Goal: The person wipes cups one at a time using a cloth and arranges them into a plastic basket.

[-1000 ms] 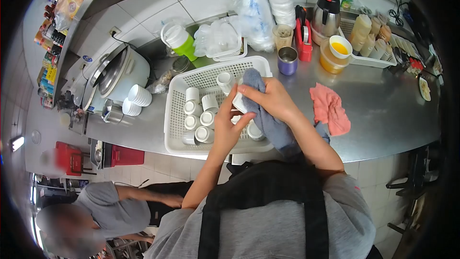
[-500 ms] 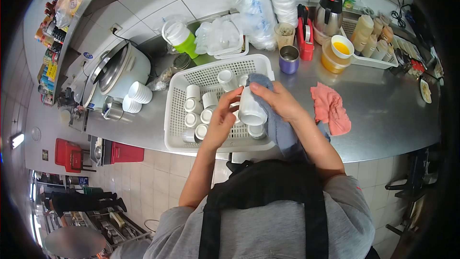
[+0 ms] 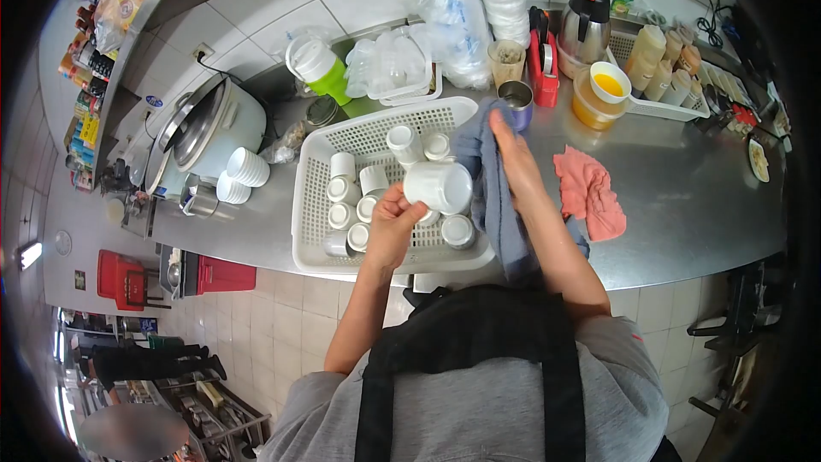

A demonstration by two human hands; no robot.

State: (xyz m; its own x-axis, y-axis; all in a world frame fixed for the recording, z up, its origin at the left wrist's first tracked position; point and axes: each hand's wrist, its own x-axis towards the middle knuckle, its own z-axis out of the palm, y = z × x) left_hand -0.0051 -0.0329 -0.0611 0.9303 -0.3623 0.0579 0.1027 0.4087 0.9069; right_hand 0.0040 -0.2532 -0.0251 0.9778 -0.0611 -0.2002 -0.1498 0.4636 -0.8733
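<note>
In my left hand (image 3: 391,224) is a white cup (image 3: 440,187), pinched near its rim with its base turned to the right. My right hand (image 3: 515,156) holds a grey-blue cloth (image 3: 488,197), which hangs down beside the cup with a small gap between them. Beneath both hands stands a white plastic basket (image 3: 310,197) with perforated walls. Several white cups (image 3: 340,216) sit in it, most of them bottom up. The fingers of my right hand are partly hidden by the cloth.
A pink cloth (image 3: 590,194) lies on the steel counter (image 3: 676,205) at right. Behind the basket are a purple tumbler (image 3: 518,103), a red tape dispenser (image 3: 545,56) and a bowl of yellow liquid (image 3: 609,83). Stacked white cups (image 3: 246,168) and a large cooker (image 3: 212,124) stand left.
The cup has come away from the cloth and tipped sideways in my left hand. My right hand has moved up and slightly right with the cloth.
</note>
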